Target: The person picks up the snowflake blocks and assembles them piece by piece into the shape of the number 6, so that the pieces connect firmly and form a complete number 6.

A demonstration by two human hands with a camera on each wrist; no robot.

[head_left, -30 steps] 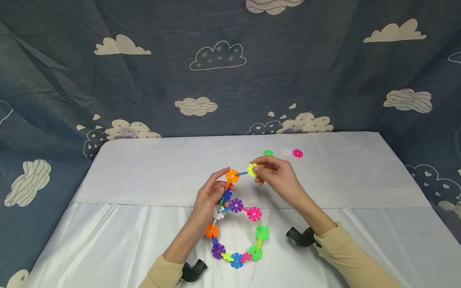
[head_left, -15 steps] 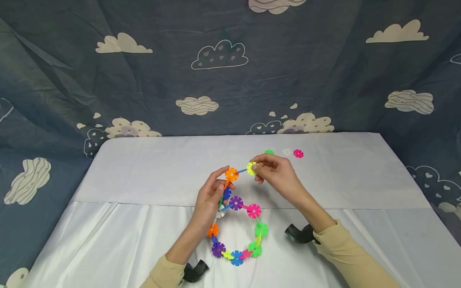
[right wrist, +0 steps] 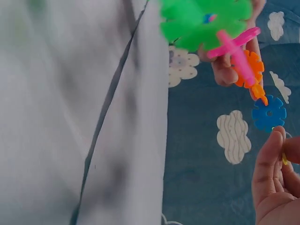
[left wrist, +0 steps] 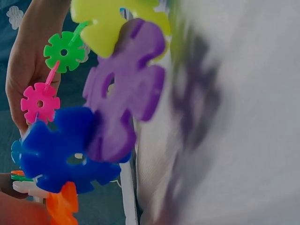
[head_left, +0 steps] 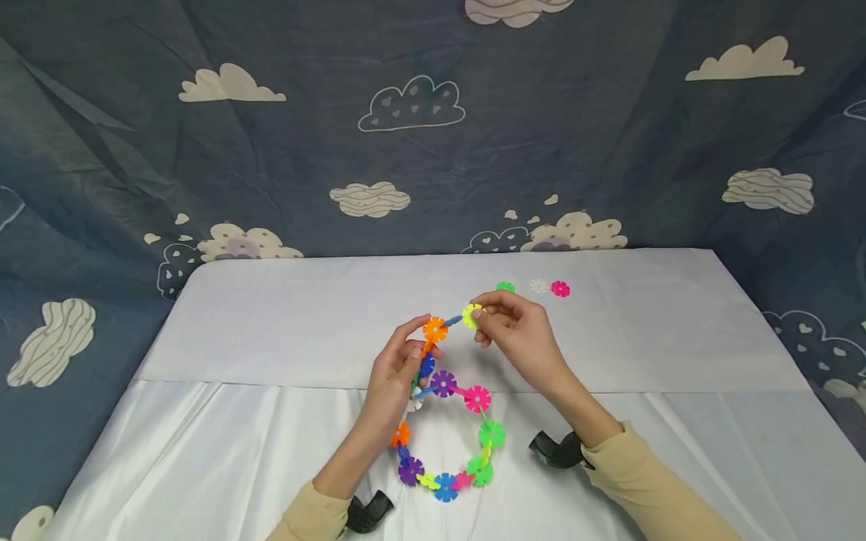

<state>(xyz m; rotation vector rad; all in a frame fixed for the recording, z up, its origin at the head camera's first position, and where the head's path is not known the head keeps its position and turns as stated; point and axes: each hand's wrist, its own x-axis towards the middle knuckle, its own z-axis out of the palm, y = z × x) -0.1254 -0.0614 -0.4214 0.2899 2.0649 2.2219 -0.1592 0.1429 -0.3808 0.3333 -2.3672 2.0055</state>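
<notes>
A ring-shaped chain of slotted, flower-shaped plastic discs in many colours hangs in front of me, with a purple disc [head_left: 443, 383] and a pink disc [head_left: 477, 399] along its upper side. My left hand [head_left: 391, 379] grips the chain's upper left part, thumb and fingers around it below an orange disc [head_left: 435, 329]. From that orange disc a blue disc [head_left: 452, 321], seen nearly edge-on, runs to a yellow disc [head_left: 470, 315]. My right hand [head_left: 524, 334] pinches the yellow disc between thumb and fingertips. Large in the left wrist view is another purple disc [left wrist: 145, 89].
Beyond my right hand, loose green [head_left: 505, 286], white [head_left: 538, 286] and pink [head_left: 560, 288] discs lie on the white-covered table [head_left: 271, 323]. A dark cloud-print cloth [head_left: 271, 165] hangs behind it. Black curved mounts [head_left: 368, 512] sit at both wrists.
My right hand has shifted slightly left with the yellow disc, which stands a little closer to the orange disc. The left hand keeps its grip on the chain, barely moving.
</notes>
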